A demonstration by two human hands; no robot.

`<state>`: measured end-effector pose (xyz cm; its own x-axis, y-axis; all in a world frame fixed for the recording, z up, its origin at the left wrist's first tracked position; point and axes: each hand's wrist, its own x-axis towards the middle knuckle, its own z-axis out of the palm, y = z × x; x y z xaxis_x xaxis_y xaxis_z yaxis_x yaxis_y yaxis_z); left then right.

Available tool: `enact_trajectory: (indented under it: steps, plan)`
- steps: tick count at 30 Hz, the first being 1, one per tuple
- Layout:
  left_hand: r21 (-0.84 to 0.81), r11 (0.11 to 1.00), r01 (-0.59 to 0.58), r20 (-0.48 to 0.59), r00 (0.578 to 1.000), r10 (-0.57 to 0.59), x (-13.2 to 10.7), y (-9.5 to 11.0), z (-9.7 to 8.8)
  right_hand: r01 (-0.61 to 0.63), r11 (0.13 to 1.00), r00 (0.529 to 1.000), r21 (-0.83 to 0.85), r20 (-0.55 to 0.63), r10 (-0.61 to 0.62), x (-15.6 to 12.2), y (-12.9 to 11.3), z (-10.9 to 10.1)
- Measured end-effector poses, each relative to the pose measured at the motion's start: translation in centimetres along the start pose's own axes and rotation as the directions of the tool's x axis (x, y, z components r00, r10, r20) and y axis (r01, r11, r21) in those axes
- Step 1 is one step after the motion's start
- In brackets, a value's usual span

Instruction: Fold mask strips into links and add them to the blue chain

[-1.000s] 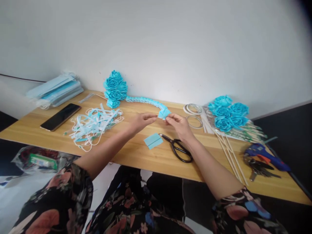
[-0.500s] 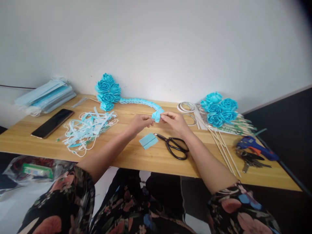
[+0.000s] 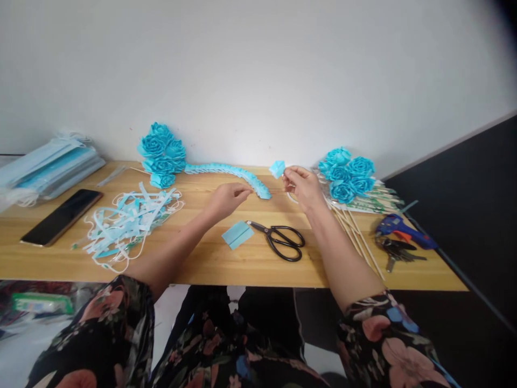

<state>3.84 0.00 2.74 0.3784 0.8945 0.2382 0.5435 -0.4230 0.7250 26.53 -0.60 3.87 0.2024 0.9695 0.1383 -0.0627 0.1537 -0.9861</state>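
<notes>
My right hand [image 3: 304, 186] is raised toward the wall, thumb and fingers pinching a small folded light-blue petal-like piece [image 3: 277, 168] of mask fabric. My left hand [image 3: 229, 200] is lower, just above the table, its fingers pressed together and nothing showing between them. Close to its fingertips ends a curved row of overlapping folded blue pieces [image 3: 226, 170], which lies on the table. A flat blue fabric square [image 3: 238, 235] with a crease rests below my left hand. Beside it, black-handled scissors [image 3: 278, 240] have their tip touching or almost touching the square.
Blue fabric roses stand in a left bunch [image 3: 161, 153] and a right bunch [image 3: 348, 175]. On the left are face masks [image 3: 56, 167], a phone [image 3: 62, 217] and a heap of cut straps [image 3: 131, 223]. Wooden sticks [image 3: 359, 237], a blue glue gun [image 3: 404, 230] and keys [image 3: 396, 252] lie right.
My right hand has lifted the folded piece up and to the right, away from the row's end. My left hand has come off it and moved slightly left. The view has shifted.
</notes>
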Motion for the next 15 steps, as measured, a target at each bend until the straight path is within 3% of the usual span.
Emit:
enact_trajectory:
  steps: [2, 5, 9, 15]
  plan:
    - [0.204, 0.961, -0.188, 0.042, 0.982, 0.183, 0.9, -0.2, 0.6, -0.079, 0.991, 0.996, 0.105, -0.039, 0.083, 0.6, 0.2, -0.7]
    - [0.414, 0.808, -0.419, 0.163, 0.908, 0.387, 2.4, -0.8, 1.7, -0.212, 0.956, 0.974, 0.201, -0.034, 0.224, 1.2, 1.0, -1.3]
    - [0.522, 0.685, -0.508, 0.258, 0.86, 0.441, 4.1, -2.2, 2.4, -0.308, 0.928, 0.949, 0.209, -0.001, 0.315, 1.3, 1.6, -1.6]
    - [0.512, 0.658, -0.552, 0.322, 0.833, 0.449, 5.2, -4.0, 2.7, -0.389, 0.909, 0.921, 0.152, 0.029, 0.39, -1.0, 1.1, -2.6]
